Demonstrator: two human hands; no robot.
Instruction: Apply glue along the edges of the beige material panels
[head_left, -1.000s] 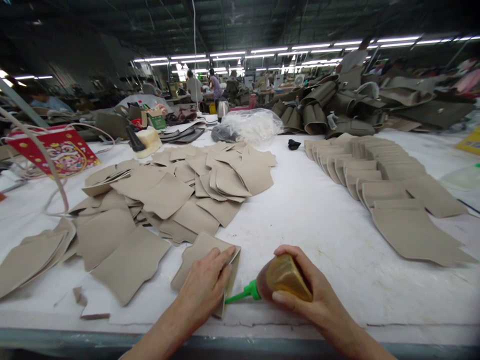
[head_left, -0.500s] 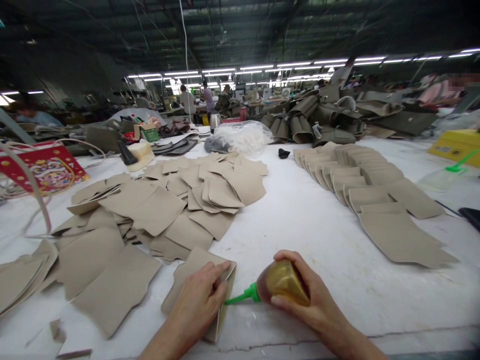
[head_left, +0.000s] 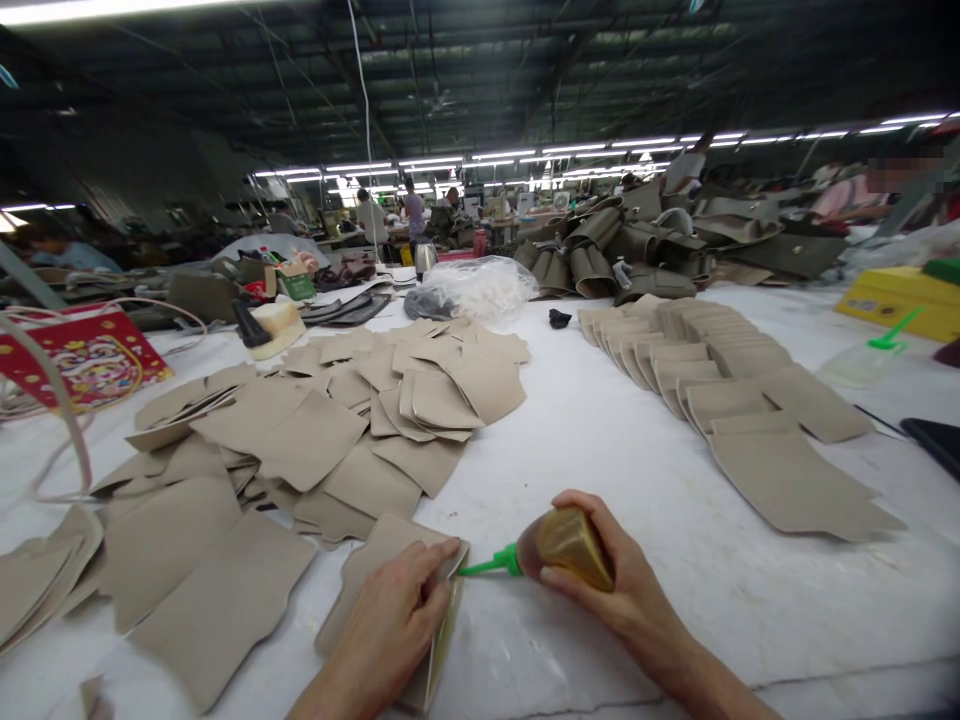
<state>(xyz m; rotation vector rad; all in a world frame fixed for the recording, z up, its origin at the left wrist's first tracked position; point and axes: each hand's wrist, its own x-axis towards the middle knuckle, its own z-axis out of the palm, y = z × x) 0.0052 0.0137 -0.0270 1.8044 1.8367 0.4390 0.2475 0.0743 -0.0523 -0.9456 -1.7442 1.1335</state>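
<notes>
My left hand presses flat on a folded beige leather piece near the table's front edge, fingertips at its right edge, which is lifted slightly. My right hand grips an amber glue bottle lying sideways. Its green nozzle points left and touches the lifted edge of the piece, just beside my left fingertips.
A loose heap of beige cut pieces covers the white table to the left. A neat overlapped row of pieces lies at the right. A red printed bag, clear plastic bag, yellow box and rolled dark leather stand farther back.
The view has tilted up and shifted. The bottle's nozzle has moved up along the piece's right edge, toward its far corner. My left hand stays pressed on the piece.
</notes>
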